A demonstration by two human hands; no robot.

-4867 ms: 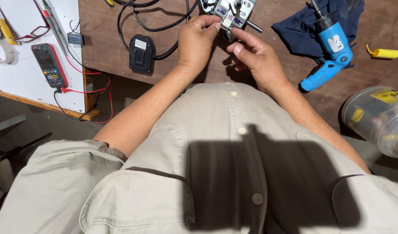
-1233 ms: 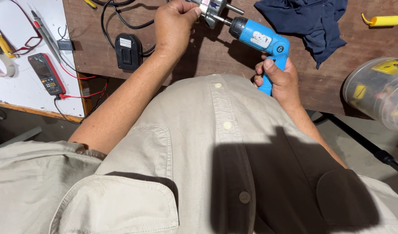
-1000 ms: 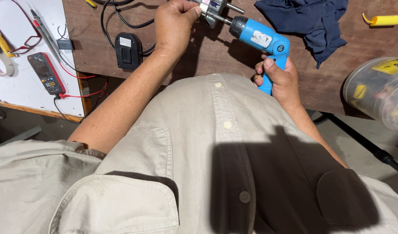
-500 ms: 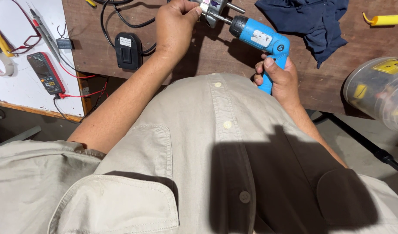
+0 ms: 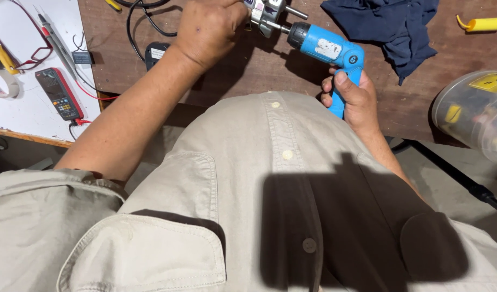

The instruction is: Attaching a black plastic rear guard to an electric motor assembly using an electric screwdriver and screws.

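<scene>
A person in a beige button-up cotton shirt [image 5: 248, 178] leans over the near edge of a dark brown wooden workbench [image 5: 259, 75], both hands occupied. The right hand [image 5: 352, 96] is wrapped tight round the grip of a bright blue plastic pistol-shaped cordless screwdriver [image 5: 329, 59], thumb laid along the handle, apparently to keep the tool's nose level and square to the work. The left hand [image 5: 210, 27] is clenched around a small silvery metal fitting with a round flange and projecting pin [image 5: 270, 15], held above the bench near its far edge; the screwdriver's black nose meets it, so the grip looks meant to stop the piece from turning. How the fingers lie on the fitting cannot be made out.

Farther along the bench, a crumpled navy cloth [image 5: 392, 27] lies beyond the tool, a yellow plastic-handled tool [image 5: 484, 24] toward the far right corner, and a black rectangular power adapter with looping black cable [image 5: 156, 51] near the left edge. Off the right end stands a clear plastic tub of mixed parts [image 5: 473, 113]. To the left, a white board [image 5: 27, 108] carries a black-and-red handheld multimeter [image 5: 59, 93] with red leads, and a roll of tape [image 5: 4, 84] at its left edge. Grey concrete floor [image 5: 448, 157] shows below.
</scene>
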